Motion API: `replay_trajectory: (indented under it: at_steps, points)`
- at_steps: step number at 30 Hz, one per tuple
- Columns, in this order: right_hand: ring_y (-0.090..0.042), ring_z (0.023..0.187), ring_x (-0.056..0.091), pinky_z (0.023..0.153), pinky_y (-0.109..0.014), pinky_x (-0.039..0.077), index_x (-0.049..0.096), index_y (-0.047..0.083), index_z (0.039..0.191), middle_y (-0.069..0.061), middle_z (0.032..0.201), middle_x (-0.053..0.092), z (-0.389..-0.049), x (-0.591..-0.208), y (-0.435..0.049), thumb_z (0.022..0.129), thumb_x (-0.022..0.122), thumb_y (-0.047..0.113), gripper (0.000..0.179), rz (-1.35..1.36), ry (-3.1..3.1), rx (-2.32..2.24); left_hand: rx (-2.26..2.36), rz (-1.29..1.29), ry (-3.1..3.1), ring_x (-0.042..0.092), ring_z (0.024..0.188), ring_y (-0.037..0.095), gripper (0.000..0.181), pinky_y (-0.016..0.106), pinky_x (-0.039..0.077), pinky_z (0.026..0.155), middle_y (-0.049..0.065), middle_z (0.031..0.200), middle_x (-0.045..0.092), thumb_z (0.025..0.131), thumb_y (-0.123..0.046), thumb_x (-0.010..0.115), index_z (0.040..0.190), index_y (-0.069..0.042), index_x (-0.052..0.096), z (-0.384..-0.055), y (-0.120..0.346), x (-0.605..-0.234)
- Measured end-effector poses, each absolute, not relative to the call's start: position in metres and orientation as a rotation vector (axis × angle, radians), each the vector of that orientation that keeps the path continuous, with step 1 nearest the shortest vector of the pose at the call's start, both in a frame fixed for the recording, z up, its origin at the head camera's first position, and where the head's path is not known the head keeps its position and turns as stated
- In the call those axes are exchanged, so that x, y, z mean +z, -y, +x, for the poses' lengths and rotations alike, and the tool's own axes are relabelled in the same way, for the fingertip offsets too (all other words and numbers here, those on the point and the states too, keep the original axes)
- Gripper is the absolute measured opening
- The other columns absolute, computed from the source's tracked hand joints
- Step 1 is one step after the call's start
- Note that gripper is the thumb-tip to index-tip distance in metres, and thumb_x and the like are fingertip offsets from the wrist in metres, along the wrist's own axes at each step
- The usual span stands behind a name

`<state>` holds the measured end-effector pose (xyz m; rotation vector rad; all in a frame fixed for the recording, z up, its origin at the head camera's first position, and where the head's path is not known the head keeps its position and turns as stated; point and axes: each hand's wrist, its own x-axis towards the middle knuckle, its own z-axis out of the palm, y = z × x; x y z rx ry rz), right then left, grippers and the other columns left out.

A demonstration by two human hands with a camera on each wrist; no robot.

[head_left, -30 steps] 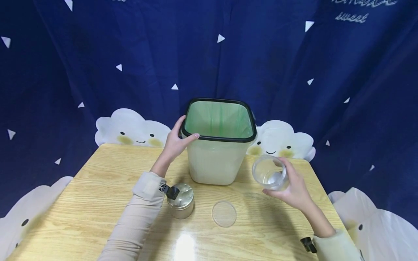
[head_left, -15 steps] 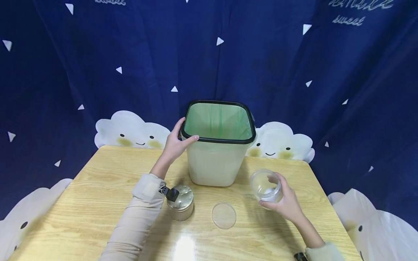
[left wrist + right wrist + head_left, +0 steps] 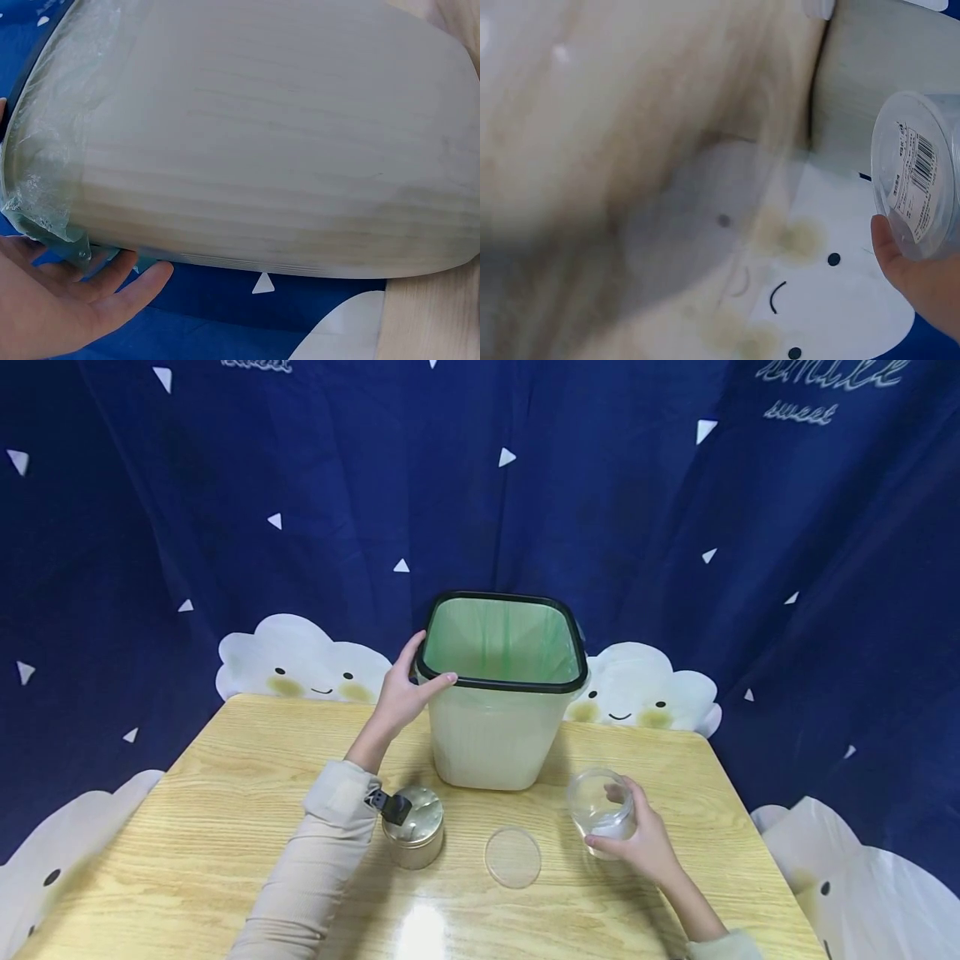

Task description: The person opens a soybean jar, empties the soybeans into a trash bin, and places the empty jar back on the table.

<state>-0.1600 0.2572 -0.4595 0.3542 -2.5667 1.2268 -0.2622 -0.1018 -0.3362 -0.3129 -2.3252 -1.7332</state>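
Observation:
A pale trash bin (image 3: 491, 735) with a black rim and a green bag lining stands at the back middle of the table. My left hand (image 3: 401, 693) holds its left front corner, thumb on the rim and fingers along the side. In the left wrist view, bag film hangs over the outside of the bin (image 3: 262, 135) above my fingers (image 3: 135, 289). My right hand (image 3: 637, 839) grips a clear plastic jar (image 3: 592, 793) by its right side, mouth up, low over the table. A barcode label shows on the jar (image 3: 915, 176) in the right wrist view.
A clear round lid (image 3: 513, 857) lies flat on the wooden table (image 3: 270, 777), left of the jar. A round metal tin (image 3: 414, 831) stands beside my left wrist. Behind the table hangs a dark blue curtain (image 3: 337, 485) with cloud prints.
My right hand has brought the jar down and a little to the left, closer to the table and the lid. My left hand stays on the bin.

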Motion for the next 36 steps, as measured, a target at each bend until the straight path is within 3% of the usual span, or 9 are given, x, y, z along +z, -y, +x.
replay_trajectory:
  at_steps: [9,19,26,30,36]
  points:
    - [-0.037,0.107,0.050,0.086,-0.052,0.041,0.034,0.004,0.134,-0.018,0.119,0.054,-0.162,-0.479,-0.256,0.058,0.086,0.023,0.094,0.332,2.630,1.308,-1.717,-0.332,2.328,0.020,0.134,0.022,0.078,0.042,0.023,0.105,0.009,0.148,0.022,0.080,-0.031,0.068,0.144,-0.020,0.025,-0.263,0.102,-0.337]
    - [-0.039,0.106,0.050,0.087,-0.057,0.038,0.034,0.006,0.134,-0.018,0.117,0.055,-0.164,-0.497,-0.257,0.058,0.085,0.025,0.094,0.318,2.694,1.320,-1.725,-0.330,2.331,0.020,0.134,0.023,0.079,0.042,0.023,0.105,0.009,0.148,0.022,0.080,-0.031,0.068,0.144,-0.020,0.024,-0.263,0.102,-0.337]
    - [-0.043,0.111,0.045,0.091,-0.059,0.033,0.026,-0.001,0.133,-0.024,0.125,0.049,-0.162,-0.496,-0.259,0.060,0.084,0.026,0.097,0.266,2.753,1.339,-1.725,-0.338,2.336,0.019,0.134,0.022,0.079,0.043,0.022,0.106,0.008,0.148,0.020,0.080,-0.032,0.068,0.145,-0.021,0.024,-0.263,0.102,-0.337]
    - [-0.044,0.110,0.045,0.090,-0.056,0.037,0.031,0.000,0.131,-0.027,0.126,0.046,-0.160,-0.490,-0.264,0.059,0.085,0.026,0.094,0.265,2.773,1.323,-1.736,-0.342,2.342,0.018,0.134,0.023,0.079,0.044,0.021,0.106,0.008,0.149,0.019,0.081,-0.031,0.068,0.145,-0.022,0.022,-0.263,0.103,-0.336]
    - [-0.037,0.103,0.051,0.081,-0.044,0.042,0.038,0.004,0.132,-0.021,0.117,0.051,-0.155,-0.489,-0.274,0.057,0.086,0.021,0.090,0.262,2.785,1.320,-1.756,-0.346,2.337,0.017,0.135,0.025,0.081,0.045,0.021,0.106,0.009,0.149,0.017,0.081,-0.026,0.068,0.146,-0.020,0.021,-0.264,0.102,-0.336]
